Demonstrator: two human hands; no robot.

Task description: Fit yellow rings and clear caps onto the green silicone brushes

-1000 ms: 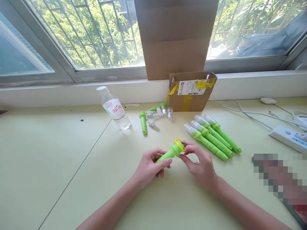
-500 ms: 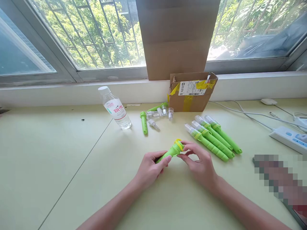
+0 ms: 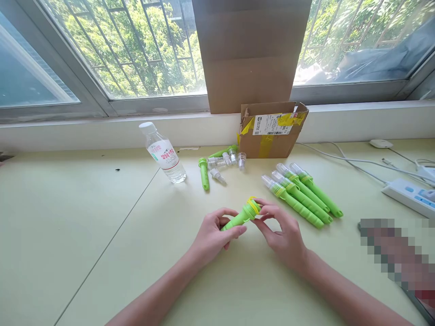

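Note:
A green plastic handle [image 3: 237,221] with yellow rings [image 3: 253,206] round its wide end is held tilted above the table. My left hand [image 3: 215,233] is closed round its narrow end, with the thumb stretched along the near side. At the wide end, the fingertips of my right hand [image 3: 282,228] pinch the rim; anything inside that pinch is hidden. Several finished-looking green sticks with clear caps [image 3: 299,194] lie side by side beyond my right hand. Farther back are a loose green handle [image 3: 204,174] and small clear plastic pieces [image 3: 217,163].
A water bottle [image 3: 166,156] stands at the back left. By the window sill sits an open cardboard box [image 3: 265,144]. White cables [image 3: 350,158] and a power strip [image 3: 408,195] are at the right, with a blurred-out flat object [image 3: 397,262] nearer me.
My left thumb has lifted off the handle's side and stretched forward, and its fingers have shifted slightly. My right hand still pinches the wide end, almost unmoved.

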